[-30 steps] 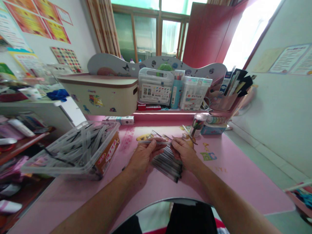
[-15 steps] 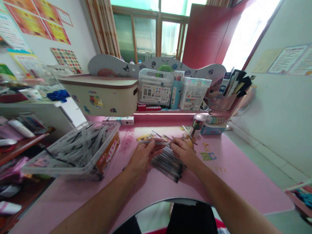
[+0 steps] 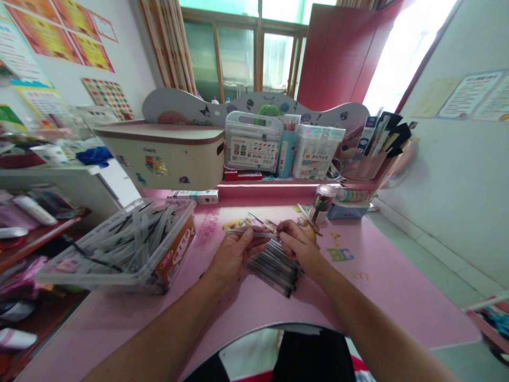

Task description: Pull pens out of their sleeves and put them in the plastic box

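My left hand [image 3: 233, 254] and my right hand [image 3: 298, 245] meet over the middle of the pink desk [image 3: 358, 297]. Both pinch one thin clear pen [image 3: 250, 232], which lies crosswise between them; the left holds its barrel, the right's fingertips close on its right end. Under the hands lies a row of dark pens [image 3: 274, 265], side by side on the desk. A clear plastic box [image 3: 123, 246] full of pale pens stands to the left, a hand's width from my left hand.
A jar of coloured items [image 3: 323, 203] and a blue box [image 3: 345, 210] stand behind my right hand. Marker cases [image 3: 252, 140] and a cream bin [image 3: 167, 151] line the raised back shelf. A cluttered shelf [image 3: 35, 212] is at the left.
Almost nothing has moved. My right hand's fingers have crept slightly left along the pen; the left hand holds still.
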Action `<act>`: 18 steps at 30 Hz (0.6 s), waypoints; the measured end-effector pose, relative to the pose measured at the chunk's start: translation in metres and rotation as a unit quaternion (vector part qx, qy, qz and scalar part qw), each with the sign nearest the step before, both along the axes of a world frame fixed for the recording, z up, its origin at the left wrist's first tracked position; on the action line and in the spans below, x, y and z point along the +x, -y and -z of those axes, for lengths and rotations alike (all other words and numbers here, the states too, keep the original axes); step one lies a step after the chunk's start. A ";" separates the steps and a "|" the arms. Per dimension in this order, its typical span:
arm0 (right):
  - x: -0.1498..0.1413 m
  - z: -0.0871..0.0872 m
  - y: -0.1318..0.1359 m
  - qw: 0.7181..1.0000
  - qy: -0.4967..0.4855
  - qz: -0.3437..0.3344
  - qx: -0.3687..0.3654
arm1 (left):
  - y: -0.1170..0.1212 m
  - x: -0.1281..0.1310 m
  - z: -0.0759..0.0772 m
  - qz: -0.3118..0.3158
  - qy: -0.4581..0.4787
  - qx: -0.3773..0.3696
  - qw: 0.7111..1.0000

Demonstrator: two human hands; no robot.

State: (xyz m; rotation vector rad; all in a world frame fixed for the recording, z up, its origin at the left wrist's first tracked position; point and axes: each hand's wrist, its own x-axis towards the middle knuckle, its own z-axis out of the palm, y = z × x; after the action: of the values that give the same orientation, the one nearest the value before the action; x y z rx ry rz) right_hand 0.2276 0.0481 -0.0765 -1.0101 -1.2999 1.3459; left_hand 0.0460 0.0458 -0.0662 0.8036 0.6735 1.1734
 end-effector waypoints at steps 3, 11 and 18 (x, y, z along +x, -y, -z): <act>0.000 0.002 -0.002 0.999 0.044 0.016 0.009 | 0.001 0.001 0.000 -0.001 0.002 0.008 1.000; 0.001 0.001 -0.001 1.000 0.025 0.016 -0.005 | -0.001 -0.001 0.001 0.008 -0.006 0.010 1.000; 0.000 0.004 -0.005 0.999 0.041 0.002 -0.001 | -0.001 0.000 0.000 -0.014 0.000 -0.015 1.000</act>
State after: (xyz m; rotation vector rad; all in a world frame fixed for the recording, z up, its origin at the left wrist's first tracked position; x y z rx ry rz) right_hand 0.2277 0.0530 -0.0804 -1.0784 -1.3570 1.3137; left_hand 0.0456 0.0467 -0.0661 0.7715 0.7020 1.1865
